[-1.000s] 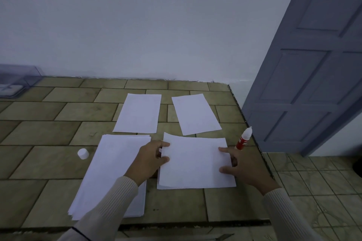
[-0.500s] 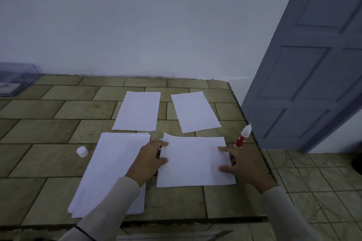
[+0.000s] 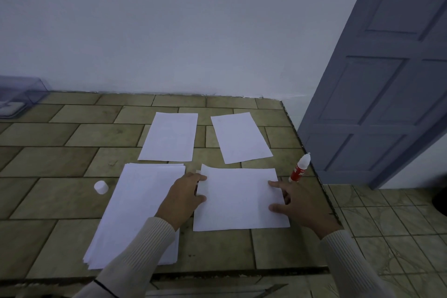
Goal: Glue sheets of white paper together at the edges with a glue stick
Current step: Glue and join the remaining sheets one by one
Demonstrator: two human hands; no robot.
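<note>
A white sheet point(image 3: 239, 198) lies landscape on the tiled tabletop point(image 3: 60, 159) in front of me. My left hand point(image 3: 185, 197) rests at its left edge, fingers curled round a thin glue stick point(image 3: 198, 172), of which only a white tip and a dark sliver show. At the sheet's right edge my right hand point(image 3: 297, 205) presses down with straight index finger and thumb. A stack of white paper point(image 3: 135, 210) sits to the left, partly under my left forearm. Two single sheets, one point(image 3: 169, 136) and another point(image 3: 240, 136), lie farther back.
A small white cap point(image 3: 100, 187) stands left of the stack. A red-and-white glue bottle point(image 3: 299, 168) stands upright near the table's right edge. A clear plastic box point(image 3: 17, 97) sits at the far left by the wall. A grey door point(image 3: 377, 94) is beyond the right edge.
</note>
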